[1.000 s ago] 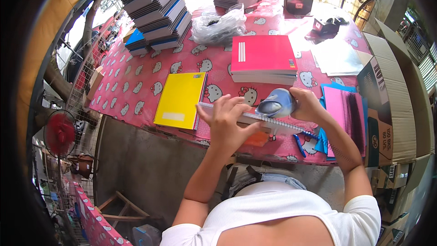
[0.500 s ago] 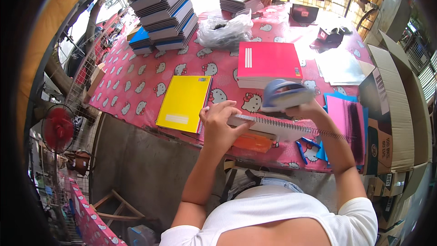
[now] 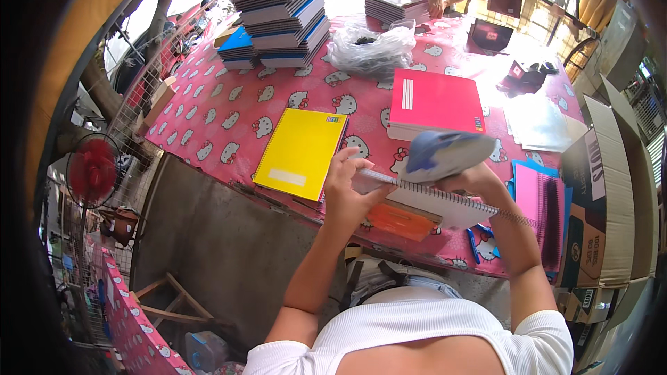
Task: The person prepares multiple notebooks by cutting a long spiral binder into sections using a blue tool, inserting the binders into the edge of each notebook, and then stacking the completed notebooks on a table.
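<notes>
Both hands grip our spiral notebook (image 3: 445,201): left hand (image 3: 347,191) clasps one end, right hand (image 3: 472,180) seemingly pinches its blurred blue cover (image 3: 448,153).

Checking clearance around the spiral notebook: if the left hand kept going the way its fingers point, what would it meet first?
The left hand points up and away across the table, so likely the red notebook stack first, just beyond the spiral notebook it holds; depth is uncertain.
</notes>
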A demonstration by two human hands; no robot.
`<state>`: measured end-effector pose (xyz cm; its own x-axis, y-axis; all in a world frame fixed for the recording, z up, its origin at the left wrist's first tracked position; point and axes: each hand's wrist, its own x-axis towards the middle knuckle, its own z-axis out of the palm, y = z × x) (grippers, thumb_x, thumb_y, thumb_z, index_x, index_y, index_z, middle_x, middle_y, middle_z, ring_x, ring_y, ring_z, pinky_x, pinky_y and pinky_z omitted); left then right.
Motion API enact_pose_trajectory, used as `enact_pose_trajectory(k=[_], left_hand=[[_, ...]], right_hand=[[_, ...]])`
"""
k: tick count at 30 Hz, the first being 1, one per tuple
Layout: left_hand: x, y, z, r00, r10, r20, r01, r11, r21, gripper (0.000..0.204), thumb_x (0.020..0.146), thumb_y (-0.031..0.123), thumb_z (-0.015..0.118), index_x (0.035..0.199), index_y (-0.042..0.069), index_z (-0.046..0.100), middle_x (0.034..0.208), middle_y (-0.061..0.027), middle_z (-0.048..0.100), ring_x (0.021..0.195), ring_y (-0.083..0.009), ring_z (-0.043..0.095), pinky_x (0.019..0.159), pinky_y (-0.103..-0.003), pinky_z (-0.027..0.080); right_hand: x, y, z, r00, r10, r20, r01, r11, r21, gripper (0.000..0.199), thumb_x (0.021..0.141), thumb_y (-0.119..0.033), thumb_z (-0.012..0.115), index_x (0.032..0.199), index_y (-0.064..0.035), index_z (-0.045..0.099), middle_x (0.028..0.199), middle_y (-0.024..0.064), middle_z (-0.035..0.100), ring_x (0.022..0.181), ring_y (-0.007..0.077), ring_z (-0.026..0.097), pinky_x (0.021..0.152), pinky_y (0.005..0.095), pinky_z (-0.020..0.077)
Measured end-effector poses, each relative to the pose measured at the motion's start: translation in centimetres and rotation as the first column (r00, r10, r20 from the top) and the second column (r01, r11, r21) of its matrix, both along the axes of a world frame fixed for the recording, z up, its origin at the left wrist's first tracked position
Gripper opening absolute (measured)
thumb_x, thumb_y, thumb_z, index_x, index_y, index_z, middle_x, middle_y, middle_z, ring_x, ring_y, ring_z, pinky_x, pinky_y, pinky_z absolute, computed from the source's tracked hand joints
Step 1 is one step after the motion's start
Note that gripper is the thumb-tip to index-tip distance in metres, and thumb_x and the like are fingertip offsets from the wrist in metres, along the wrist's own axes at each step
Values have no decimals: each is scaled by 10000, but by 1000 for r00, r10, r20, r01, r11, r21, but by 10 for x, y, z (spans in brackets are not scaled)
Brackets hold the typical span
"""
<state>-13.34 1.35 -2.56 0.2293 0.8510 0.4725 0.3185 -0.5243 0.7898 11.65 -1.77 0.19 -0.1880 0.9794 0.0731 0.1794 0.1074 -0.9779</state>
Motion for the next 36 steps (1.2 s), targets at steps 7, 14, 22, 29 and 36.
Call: enact_pose_trajectory(k=[7, 14, 22, 29, 36], left_hand=[[-6, 3, -8, 926, -50, 375, 165, 945, -283, 465, 701, 118, 836, 1070, 22, 569, 978, -69, 612, 944, -138, 606, 795, -277, 505], [-23, 7, -20, 838, -5, 546, 274, 868, -414, 432, 765, -68, 724, 1169, 10, 589, 1049, -60, 653, 950, -123, 617, 828, -269, 509], [-24, 23, -8, 757, -156, 635, 506, 755, -418, 239, 831, -4, 693, 1064, 27, 647, 969, -30, 650, 901, -93, 592, 765, -240, 502], [-17, 45, -37, 656, -263, 708, 605, 744, -285, 213, 835, 80, 719, 1024, 58, 623, 970, -33, 633, 810, -79, 563, 686, -223, 464], [-1, 34, -23, 675, -257, 691, 541, 809, -228, 167, 781, 47, 763, 871, 41, 622, 960, -96, 677, 932, -155, 637, 828, -275, 504]], right_hand=[[-7, 14, -2, 997, 52, 48, -57, 994, 95, 552, 571, -65, 777, 1098, -25, 619, 932, 103, 685, 907, 199, 657, 795, 339, 517], [-30, 28, -6, 988, 97, 123, -105, 993, 57, 553, 564, -78, 775, 1086, -24, 602, 958, 144, 663, 883, 279, 654, 811, 357, 509], [56, -44, -129, 154, -474, 867, 185, 876, 446, 687, 719, -219, 715, 1301, -38, 399, 1345, 207, 454, 1221, 382, 466, 1012, 472, 371], [26, -200, -149, 322, -420, 848, 518, 828, 214, 734, 783, -288, 697, 1347, 35, 355, 1359, 219, 407, 1283, 391, 363, 1049, 495, 291], [22, -236, -109, 517, -701, 491, 781, 621, 64, 480, 879, -230, 617, 1272, -13, 448, 1135, 179, 524, 1038, 322, 509, 916, 408, 408]])
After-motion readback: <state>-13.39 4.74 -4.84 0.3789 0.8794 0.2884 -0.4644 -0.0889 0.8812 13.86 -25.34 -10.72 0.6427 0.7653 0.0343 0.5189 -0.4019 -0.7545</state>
